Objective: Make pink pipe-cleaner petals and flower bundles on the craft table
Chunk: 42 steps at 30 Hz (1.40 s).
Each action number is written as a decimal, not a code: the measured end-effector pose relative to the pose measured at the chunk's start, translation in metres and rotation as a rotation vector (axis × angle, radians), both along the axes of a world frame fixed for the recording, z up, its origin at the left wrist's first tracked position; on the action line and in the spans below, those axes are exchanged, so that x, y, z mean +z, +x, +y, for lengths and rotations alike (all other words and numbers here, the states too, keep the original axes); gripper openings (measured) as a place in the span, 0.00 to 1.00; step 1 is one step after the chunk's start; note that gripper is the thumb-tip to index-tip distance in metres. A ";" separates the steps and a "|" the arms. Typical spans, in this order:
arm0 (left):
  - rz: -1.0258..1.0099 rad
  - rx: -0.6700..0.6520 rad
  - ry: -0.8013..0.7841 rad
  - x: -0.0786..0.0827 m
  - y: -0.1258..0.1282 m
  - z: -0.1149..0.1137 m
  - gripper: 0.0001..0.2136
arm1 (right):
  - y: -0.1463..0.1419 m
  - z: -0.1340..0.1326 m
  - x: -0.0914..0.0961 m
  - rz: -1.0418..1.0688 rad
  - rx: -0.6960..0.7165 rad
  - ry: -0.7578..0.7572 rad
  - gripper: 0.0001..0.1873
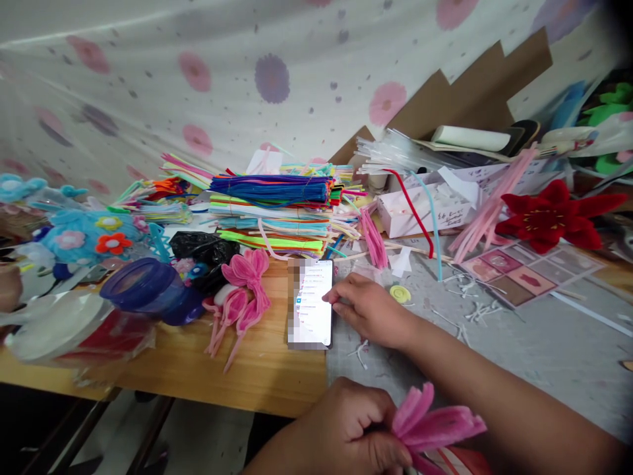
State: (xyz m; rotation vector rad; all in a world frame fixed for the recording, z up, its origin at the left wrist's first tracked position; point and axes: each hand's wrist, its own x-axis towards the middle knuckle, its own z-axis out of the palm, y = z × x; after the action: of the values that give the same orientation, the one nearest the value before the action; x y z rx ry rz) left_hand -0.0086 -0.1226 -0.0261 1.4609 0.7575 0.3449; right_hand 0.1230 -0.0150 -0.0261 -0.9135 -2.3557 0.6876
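Observation:
My left hand (pixel 346 432) is at the bottom edge, closed around a bunch of fuzzy pink pipe-cleaner petals (pixel 432 425) that fan out to the right. My right hand (pixel 368 310) reaches across a grey mat (pixel 544 343). It holds nothing, and one fingertip touches the lit screen of a phone (pixel 310 303). The phone lies flat where the wooden table (pixel 247 369) meets the mat. A finished pink pipe-cleaner flower (pixel 242 293) lies just left of the phone.
A tall stack of coloured pipe cleaners (pixel 271 204) stands behind the phone. At the left are a purple jar (pixel 148 287), a black bag (pixel 202 247) and blue fuzzy flowers (pixel 84 234). At the right are a red flower (pixel 554 214), a white box (pixel 425 211) and white scraps. A flowered cloth hangs behind.

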 end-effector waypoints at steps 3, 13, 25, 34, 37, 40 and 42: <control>0.000 -0.004 0.004 0.001 0.001 0.000 0.33 | 0.001 0.001 -0.001 -0.015 -0.042 0.010 0.09; 0.017 0.003 0.016 -0.001 -0.001 0.000 0.32 | 0.002 -0.002 0.001 0.077 0.043 -0.013 0.09; 0.026 -0.004 0.008 0.002 -0.001 0.001 0.30 | 0.000 0.000 0.000 0.020 0.020 -0.018 0.10; 0.031 -0.003 0.018 0.003 0.000 0.000 0.28 | 0.002 0.003 -0.003 0.008 -0.076 0.012 0.09; 0.026 0.006 0.012 0.001 -0.001 0.000 0.29 | 0.003 0.002 -0.002 0.046 -0.051 -0.001 0.10; 0.016 0.010 0.001 -0.001 -0.002 0.000 0.31 | 0.001 -0.001 0.001 0.069 0.048 -0.022 0.09; 0.009 0.011 -0.004 -0.002 -0.002 -0.001 0.31 | -0.001 -0.002 0.001 0.051 0.077 -0.026 0.09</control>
State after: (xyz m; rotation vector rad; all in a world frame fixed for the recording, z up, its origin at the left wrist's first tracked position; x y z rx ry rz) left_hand -0.0101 -0.1234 -0.0278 1.4562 0.7736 0.3456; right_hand 0.1223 -0.0167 -0.0252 -0.8099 -2.3522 0.7646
